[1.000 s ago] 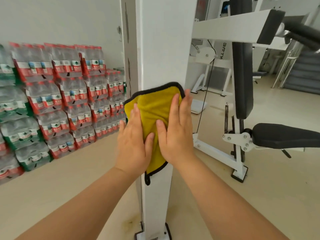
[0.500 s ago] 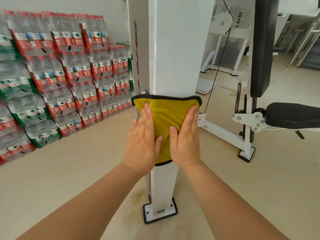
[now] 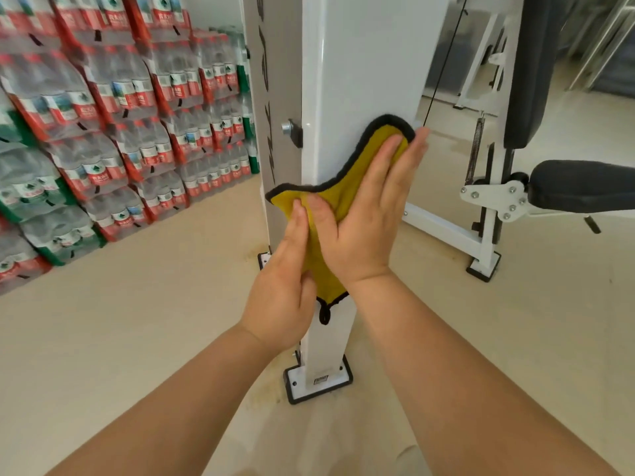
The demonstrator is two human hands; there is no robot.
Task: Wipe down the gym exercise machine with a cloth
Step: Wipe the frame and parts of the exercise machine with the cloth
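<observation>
Stacked packs of bottled water [image 3: 120,115] fill the nine to eleven o'clock side, standing on the beige floor [image 3: 137,338]. The left grip [image 3: 285,283] comes in from seven o'clock. Its thumb lies over the lower left part of the cloth [image 3: 347,197] and its fingers curl at the cloth's edge, pinching it. The yellow, black-edged cloth sits against the front face of the machine's white post [image 3: 360,63], at mid height, with a black loop hanging at its six o'clock end. A metal knob [image 3: 290,128] sticks out of the post at ten o'clock from the cloth. The right grip [image 3: 371,214] presses the cloth flat with straight fingers pointing to one o'clock. The post's base plate [image 3: 319,379] is bolted to the floor. At three o'clock stand a cable [image 3: 439,70], a spring [image 3: 476,149] and the black seat pad [image 3: 584,187].
</observation>
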